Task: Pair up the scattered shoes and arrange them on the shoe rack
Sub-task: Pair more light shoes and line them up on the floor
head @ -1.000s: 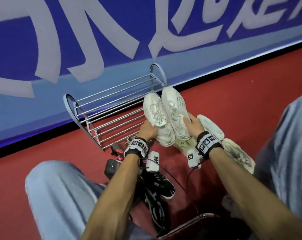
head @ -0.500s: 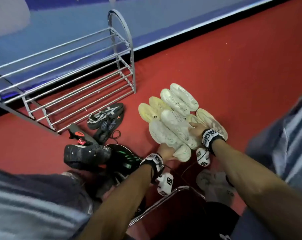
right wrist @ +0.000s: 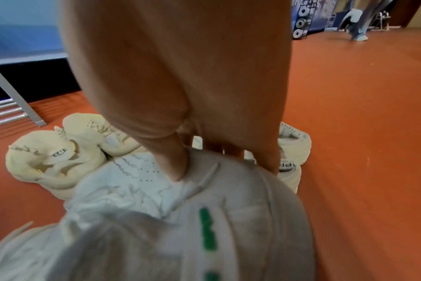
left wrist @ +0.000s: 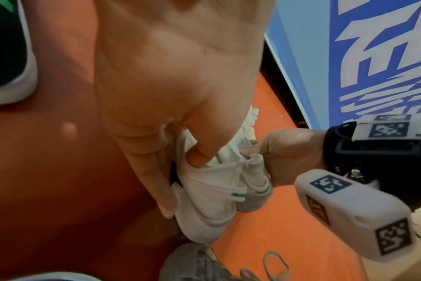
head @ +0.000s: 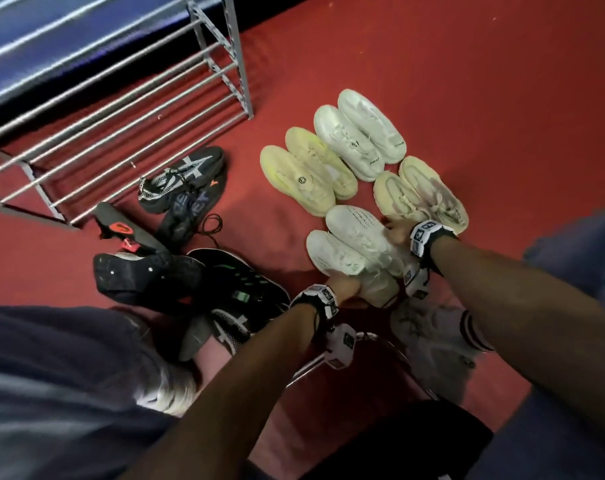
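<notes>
A red floor (head: 467,81) runs to a blue wall (left wrist: 385,57), where the metal shoe rack (head: 121,109) stands with bare bars. Open floor lies to the right of the shoes. The left hand (head: 344,289) and right hand (head: 396,232) each grip the heel of one white shoe; this white pair (head: 354,247) lies side by side on the floor, toes toward the rack. Three pale pairs (head: 346,147) lie just beyond it. Black shoes (head: 183,188) lie scattered before the rack's right end.
</notes>
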A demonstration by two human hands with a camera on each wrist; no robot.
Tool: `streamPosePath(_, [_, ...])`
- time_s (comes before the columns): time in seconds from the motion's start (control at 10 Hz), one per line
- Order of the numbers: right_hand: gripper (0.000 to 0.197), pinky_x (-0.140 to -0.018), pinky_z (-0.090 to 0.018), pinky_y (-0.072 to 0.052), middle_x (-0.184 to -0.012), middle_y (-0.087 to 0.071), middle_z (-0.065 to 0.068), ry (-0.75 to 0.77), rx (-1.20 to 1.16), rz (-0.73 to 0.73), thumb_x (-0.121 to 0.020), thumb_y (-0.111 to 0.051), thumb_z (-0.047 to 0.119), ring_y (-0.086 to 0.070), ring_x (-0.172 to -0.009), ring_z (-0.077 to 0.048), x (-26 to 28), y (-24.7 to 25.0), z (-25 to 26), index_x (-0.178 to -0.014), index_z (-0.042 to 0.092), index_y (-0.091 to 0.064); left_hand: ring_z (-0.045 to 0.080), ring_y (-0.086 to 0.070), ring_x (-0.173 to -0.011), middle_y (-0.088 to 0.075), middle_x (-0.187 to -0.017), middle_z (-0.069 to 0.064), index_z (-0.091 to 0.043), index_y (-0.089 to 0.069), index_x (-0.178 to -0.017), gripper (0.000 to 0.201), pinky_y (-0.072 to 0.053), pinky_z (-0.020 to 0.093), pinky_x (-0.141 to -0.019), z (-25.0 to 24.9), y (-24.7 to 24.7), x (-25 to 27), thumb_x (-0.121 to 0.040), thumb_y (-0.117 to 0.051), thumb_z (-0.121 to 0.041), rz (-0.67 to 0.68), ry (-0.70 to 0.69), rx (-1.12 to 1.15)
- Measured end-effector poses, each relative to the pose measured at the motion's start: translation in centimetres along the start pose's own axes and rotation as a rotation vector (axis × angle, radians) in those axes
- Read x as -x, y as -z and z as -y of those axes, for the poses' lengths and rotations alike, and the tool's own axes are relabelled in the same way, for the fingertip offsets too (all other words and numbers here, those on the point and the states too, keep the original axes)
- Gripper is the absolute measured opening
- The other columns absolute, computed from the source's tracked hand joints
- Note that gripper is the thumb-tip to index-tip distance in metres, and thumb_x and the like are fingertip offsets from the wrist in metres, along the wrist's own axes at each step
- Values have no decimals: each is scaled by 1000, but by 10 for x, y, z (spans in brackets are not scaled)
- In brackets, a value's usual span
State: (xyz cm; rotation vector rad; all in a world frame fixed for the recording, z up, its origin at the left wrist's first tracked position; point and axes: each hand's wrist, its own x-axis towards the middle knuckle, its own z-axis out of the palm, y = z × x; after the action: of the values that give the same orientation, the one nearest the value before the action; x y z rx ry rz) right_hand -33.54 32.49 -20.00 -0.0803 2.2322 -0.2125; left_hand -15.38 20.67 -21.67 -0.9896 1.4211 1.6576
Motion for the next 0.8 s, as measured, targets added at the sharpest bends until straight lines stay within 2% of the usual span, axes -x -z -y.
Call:
streamPosePath(0.1, [47,-106,-37,-39,-142,-53,-16,-37,46,-37,-98,-53,33,-49,-132,-33,-5,5,-10,-139,11,-54,16,-63,-70,-68,-101,14,6,-48,-141,43,-61,26,-58,-13,-7,11,-101,-52,-11,47,-4,-73])
streamPosePath(0.2, [42,-99,-34,-43,-134,-58,-19,-106,15,-79,-96,-60,25,-54,-126,-34,9,3,-14,-133,5,-60,21,-65,-70,-68,-106,14,-10,-62,-121,36,-60,30,-59,-16,-1,16,-99,-60,-37,24,-29,-55])
streamPosePath(0.3, [48,-103,-34,-40,-147,-47,-21,-92,20,-86,-97,-58,18,-47,-133,-34,3,-10,-25,-141,2,-51,26,-72,-86,-71,-102,6,-15,-67,-112,37,-64,40,-69,-7,14,0,-89,-72,-44,-80,-49,19])
streamPosePath(0.4, [49,-110,-37,-35,-152,-42,-18,-79,26,-116,-100,-53,20,-41,-138,-34,5,-20,-29,-146,5,-45,23,-68,-76,-70,-102,13,-7,-68,-112,28,-62,35,-68,0,26,-11,-92,-69,-26,-108,-66,112])
streamPosePath(0.5, [44,-106,-32,-38,-143,-53,-18,-99,-98,-154,-96,-57,5,-50,-130,-33,-3,-25,-32,-140,0,-52,21,-65,-68,-69,-89,14,0,-68,-104,17,-52,23,-49,-1,23,-11,-91,-69,-10,-145,-70,194])
streamPosePath(0.6, [39,-100,-36,-44,-130,-60,-19,-107,-129,-233,-90,-64,7,-56,-120,-34,-5,-22,-30,-129,1,-60,23,-69,-78,-71,-105,16,-2,-65,-114,26,-60,31,-64,-2,14,-16,-89,-68,-10,-134,-91,207])
streamPosePath(0.7, [38,-95,-39,-48,-127,-62,-20,-161,-175,-300,-89,-65,11,-59,-118,-36,-8,-22,-30,-126,2,-62,15,-66,-84,-66,-107,4,-15,-57,-118,25,-60,34,-81,-9,10,-15,-94,-64,-9,-114,-118,180])
streamPosePath(0.8, [29,-89,-38,-51,-113,-67,-21,-110,-228,-319,-88,-61,3,-64,-107,-34,-7,-25,-31,-117,-2,-65,7,-58,-83,-58,-105,-7,-25,-46,-139,48,-56,34,-83,-10,13,-8,-97,-55,-3,-57,-135,99])
